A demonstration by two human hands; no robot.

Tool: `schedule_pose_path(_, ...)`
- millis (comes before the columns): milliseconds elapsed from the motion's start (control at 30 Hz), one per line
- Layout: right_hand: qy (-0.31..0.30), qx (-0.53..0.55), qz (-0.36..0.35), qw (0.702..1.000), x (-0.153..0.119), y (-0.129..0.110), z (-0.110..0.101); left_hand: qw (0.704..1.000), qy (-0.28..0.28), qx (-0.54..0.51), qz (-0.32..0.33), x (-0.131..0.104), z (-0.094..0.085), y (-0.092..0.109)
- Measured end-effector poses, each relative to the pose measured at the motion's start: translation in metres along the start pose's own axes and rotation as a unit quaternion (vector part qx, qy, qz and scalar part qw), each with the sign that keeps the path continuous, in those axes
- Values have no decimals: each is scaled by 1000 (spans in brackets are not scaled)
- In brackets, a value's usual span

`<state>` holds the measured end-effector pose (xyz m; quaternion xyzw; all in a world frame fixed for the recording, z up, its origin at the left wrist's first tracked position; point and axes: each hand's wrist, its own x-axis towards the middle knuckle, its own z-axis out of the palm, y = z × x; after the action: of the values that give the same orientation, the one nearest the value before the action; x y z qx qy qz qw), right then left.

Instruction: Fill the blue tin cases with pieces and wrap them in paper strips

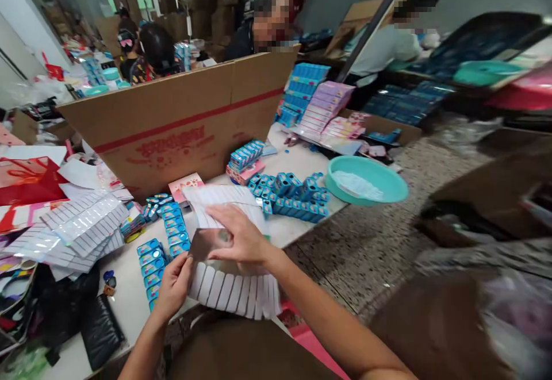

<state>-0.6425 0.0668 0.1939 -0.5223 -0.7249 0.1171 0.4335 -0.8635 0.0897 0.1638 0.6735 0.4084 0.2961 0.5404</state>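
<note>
My left hand pinches the left edge of a shiny brown sheet, thumb on top. Over the sheet's right part lies my right hand, its fingers spread apart and its thumb low. Below the sheet, a row of white folded strips fans out toward my body. Behind my right hand rests a white stack of sheets. Just left of my hands, small blue boxes stand in rows on the white table.
A tall cardboard panel stands behind the work area. More blue boxes and a turquoise basin are at the right. Striped white sheets and a black pouch lie left. Several people sit or bend at farther tables.
</note>
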Motion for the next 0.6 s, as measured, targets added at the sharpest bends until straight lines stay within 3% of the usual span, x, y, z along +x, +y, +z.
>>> schedule_pose_path(67, -67, 87, 86, 990, -12, 0, 4, 1000, -19, -1, -1, -4, 11, -2)
schedule_pose_path(167, -107, 237, 251, 932, -36, 3, 12, 998, -42, 36, 1, -7, 15, -6)
schedule_pose_path(233, -104, 290, 319, 896, -49, 3, 15, 994, -1, 107, 30, -5, 14, -6)
schedule_pose_path(333, -131, 307, 344, 878, -57, -1, 14, 976, 89, 184, 79, 3, 15, -3)
schedule_pose_path(400, -161, 304, 338, 876, -59, -6, 13, 984, 49, 156, 66, 8, 18, 0)
schedule_pose_path(500, -181, 292, 331, 879, -63, -10, 14, 997, -73, 32, -7, 9, 26, 1)
schedule_pose_path(600, -175, 259, 326, 892, -67, -11, 17, 991, -74, -78, -79, 6, 35, -1)
